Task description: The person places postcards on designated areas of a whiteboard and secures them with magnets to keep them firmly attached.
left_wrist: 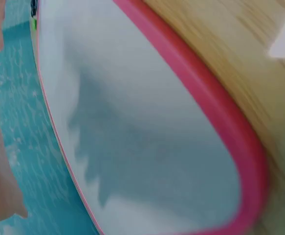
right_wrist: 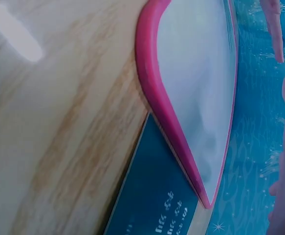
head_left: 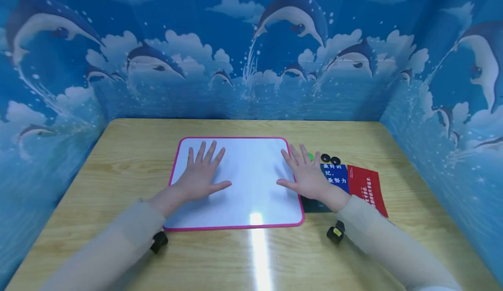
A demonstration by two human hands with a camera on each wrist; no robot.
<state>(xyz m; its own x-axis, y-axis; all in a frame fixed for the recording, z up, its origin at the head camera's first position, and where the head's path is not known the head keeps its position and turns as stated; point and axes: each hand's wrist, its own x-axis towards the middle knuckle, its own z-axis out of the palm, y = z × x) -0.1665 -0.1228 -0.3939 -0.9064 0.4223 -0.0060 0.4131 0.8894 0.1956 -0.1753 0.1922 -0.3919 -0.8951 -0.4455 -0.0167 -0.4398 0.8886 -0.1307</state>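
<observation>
A whiteboard (head_left: 251, 182) with a pink rim lies flat on the wooden table. Above its left half my left hand (head_left: 200, 175) is held with the fingers spread and straight, and its shadow falls on the board in the left wrist view. My right hand (head_left: 308, 175), fingers also spread, hovers over the board's right edge and the printed cards beside it. Neither hand holds anything. Partly under my right hand and forearm are a blue card (head_left: 337, 175) with white writing, a red card (head_left: 367, 188) and a dark green card (right_wrist: 154, 181).
Behind the cards sit two black round pieces (head_left: 325, 157) and a green round piece (head_left: 311, 156), partly covered by my right fingers. A blue dolphin-print curtain (head_left: 251, 94) encloses the table (head_left: 129, 151) at the back and sides. Light glares on the table's front.
</observation>
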